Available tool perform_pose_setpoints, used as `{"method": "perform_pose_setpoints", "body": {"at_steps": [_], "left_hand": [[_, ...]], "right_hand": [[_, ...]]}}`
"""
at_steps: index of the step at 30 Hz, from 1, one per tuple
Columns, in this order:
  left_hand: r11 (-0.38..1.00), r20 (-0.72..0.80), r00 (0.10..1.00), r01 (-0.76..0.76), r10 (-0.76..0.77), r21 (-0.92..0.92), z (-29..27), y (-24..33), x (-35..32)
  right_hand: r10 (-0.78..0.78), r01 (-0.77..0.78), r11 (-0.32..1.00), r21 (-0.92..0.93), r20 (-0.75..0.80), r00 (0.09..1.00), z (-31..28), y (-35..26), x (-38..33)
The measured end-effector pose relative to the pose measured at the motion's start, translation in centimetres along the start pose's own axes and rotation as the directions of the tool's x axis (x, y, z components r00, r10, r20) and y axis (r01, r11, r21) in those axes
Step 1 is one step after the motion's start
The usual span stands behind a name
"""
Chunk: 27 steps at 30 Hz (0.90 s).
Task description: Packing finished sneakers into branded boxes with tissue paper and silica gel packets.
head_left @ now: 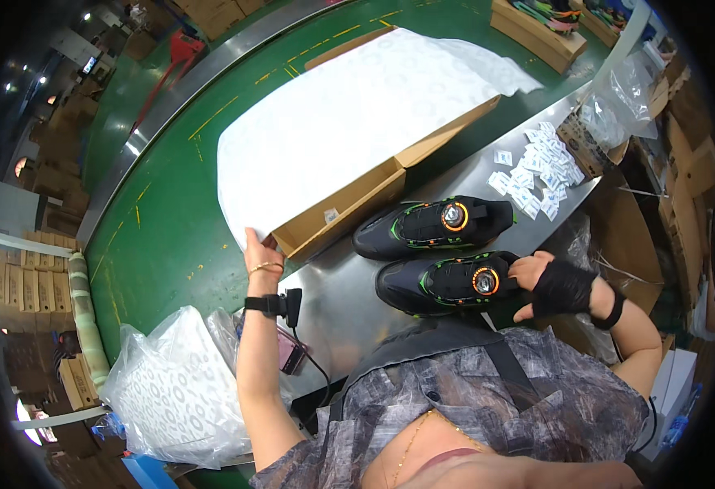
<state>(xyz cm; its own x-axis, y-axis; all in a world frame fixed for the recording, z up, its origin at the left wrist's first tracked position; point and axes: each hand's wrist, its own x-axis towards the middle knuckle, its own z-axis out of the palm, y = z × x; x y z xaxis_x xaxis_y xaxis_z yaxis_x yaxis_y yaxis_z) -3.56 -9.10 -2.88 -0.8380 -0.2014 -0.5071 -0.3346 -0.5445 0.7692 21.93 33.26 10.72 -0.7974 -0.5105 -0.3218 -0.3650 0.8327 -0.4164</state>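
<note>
Two black shoes with green trim and orange-ringed dials lie side by side on the metal table. My right hand (537,281), in a black wrist brace, has its fingers hooked at the heel of the nearer shoe (447,283); the thumb stands apart below. Just beyond lies the farther shoe (435,226). My left hand (261,253) pinches the near left corner of white patterned tissue paper (333,122), beside the corner of an open cardboard box (349,204); some fingers are hidden. The paper drapes over most of the box. A small white packet (331,215) shows inside.
Many small white packets (545,167) are heaped on the metal table (333,285) at right. Bagged tissue paper (178,379) sits at lower left. A green conveyor belt (162,196) runs beyond the box, carrying another box (537,37) at far right. Cardboard (643,236) stands right.
</note>
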Motion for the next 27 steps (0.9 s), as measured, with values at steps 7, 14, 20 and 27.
{"method": "perform_pose_setpoints", "body": {"at_steps": [7, 14, 20, 27], "left_hand": [[0.984, 0.057, 0.987, 0.155, -0.15, -0.085, 0.0, -2.3, -2.8], [0.997, -0.118, 0.992, -0.028, 0.036, 0.07, -1.7, -1.1, -3.7], [0.74, -0.023, 0.889, -0.365, 0.457, 0.565, -2.8, 2.2, -5.2], [0.219, 0.488, 0.455, -0.858, 0.745, 0.465, 4.5, 3.8, -5.8]], "right_hand": [[-0.061, -0.018, 0.867, -0.498, -0.14, 0.988, 0.8, -1.3, 3.2], [0.063, 0.132, 0.692, 0.71, -0.241, 0.969, -9.4, -4.9, 8.2], [0.249, 0.185, 0.507, 0.842, -0.349, 0.903, -12.6, -3.3, 19.3], [0.355, 0.146, 0.583, 0.799, -0.412, 0.839, -5.5, -1.3, 34.4]]}}
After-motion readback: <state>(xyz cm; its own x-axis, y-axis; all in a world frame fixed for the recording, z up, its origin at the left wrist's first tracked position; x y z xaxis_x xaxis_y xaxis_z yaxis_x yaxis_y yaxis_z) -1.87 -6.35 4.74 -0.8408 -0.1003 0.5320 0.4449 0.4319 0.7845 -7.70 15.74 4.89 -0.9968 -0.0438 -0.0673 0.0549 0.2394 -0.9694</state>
